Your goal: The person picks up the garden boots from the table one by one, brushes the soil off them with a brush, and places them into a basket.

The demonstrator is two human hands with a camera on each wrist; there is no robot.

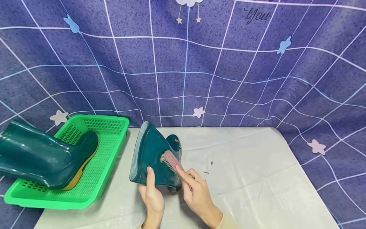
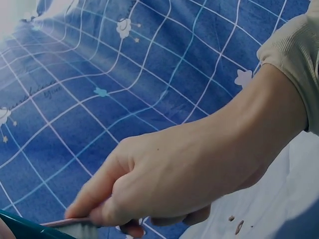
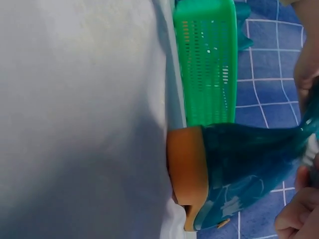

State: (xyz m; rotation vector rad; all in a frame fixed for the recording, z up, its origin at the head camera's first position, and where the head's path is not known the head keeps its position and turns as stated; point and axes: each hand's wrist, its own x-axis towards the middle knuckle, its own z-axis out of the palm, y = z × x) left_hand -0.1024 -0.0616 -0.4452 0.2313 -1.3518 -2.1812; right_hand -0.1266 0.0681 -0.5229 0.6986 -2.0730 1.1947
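Observation:
A dark green rubber boot (image 1: pixel 151 156) stands tilted on the table, its opening leaning to the left. My left hand (image 1: pixel 153 197) grips the shaft by the opening, thumb on the outside. In my right hand (image 1: pixel 198 194) is a pink-backed scrub brush (image 1: pixel 172 160), index finger extended along its back. Its pale bristles press against the boot's shaft. The right wrist view shows the boot's orange heel (image 3: pixel 188 167) on the white cloth. Brown bits of dirt (image 1: pixel 176 140) cling to the boot's foot.
On the left, a green plastic basket (image 1: pixel 112 168) holds a second green boot (image 1: pixel 37 156) lying on its side, its shaft over the rim. Small brown crumbs (image 1: pixel 206 172) lie on the white table cover (image 1: pixel 257 178). A blue grid-patterned curtain (image 1: pixel 171 57) hangs behind.

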